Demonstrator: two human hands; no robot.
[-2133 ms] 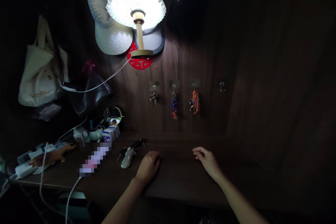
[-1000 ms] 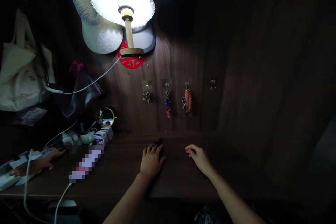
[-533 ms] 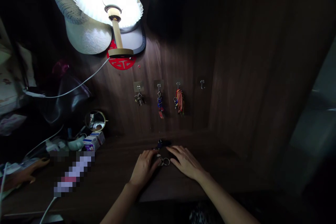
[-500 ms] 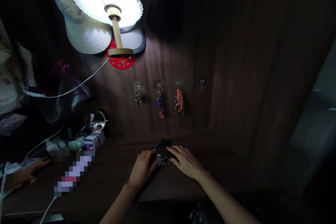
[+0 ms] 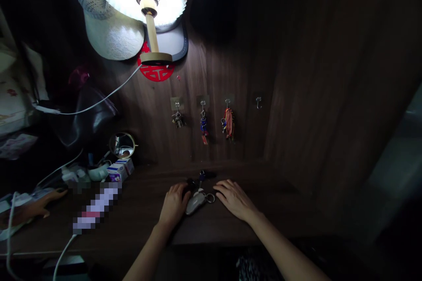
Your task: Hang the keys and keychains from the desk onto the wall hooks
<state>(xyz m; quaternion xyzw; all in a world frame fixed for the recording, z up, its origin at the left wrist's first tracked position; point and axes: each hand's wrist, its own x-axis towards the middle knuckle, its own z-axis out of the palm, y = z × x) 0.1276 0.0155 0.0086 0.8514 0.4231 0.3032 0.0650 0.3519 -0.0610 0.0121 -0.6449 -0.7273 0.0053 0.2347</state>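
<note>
A bunch of keys with a grey key fob (image 5: 195, 203) and a metal ring (image 5: 210, 198) lies on the dark wooden shelf (image 5: 211, 228) between my hands. A dark-headed key (image 5: 202, 176) of the bunch points toward the back wall. My left hand (image 5: 174, 202) rests just left of the fob, fingers stretched forward and thumb close to the fob's edge. To the right of the ring, my right hand (image 5: 234, 199) lies flat on the wood with its fingers out, apart from the keys.
On the wall, three hooks carry keys (image 5: 178, 119), a blue and red key set (image 5: 204, 127) and an orange lanyard (image 5: 228, 123); a bare hook (image 5: 259, 102) is rightmost. A lit lamp (image 5: 151, 30) hangs above. Left are a round mirror (image 5: 122, 145) and small boxes (image 5: 120, 170).
My left hand has drawn back to the left off the keys, uncovering the grey fob. My right hand has stayed nearly in place. The view has shifted slightly.
</note>
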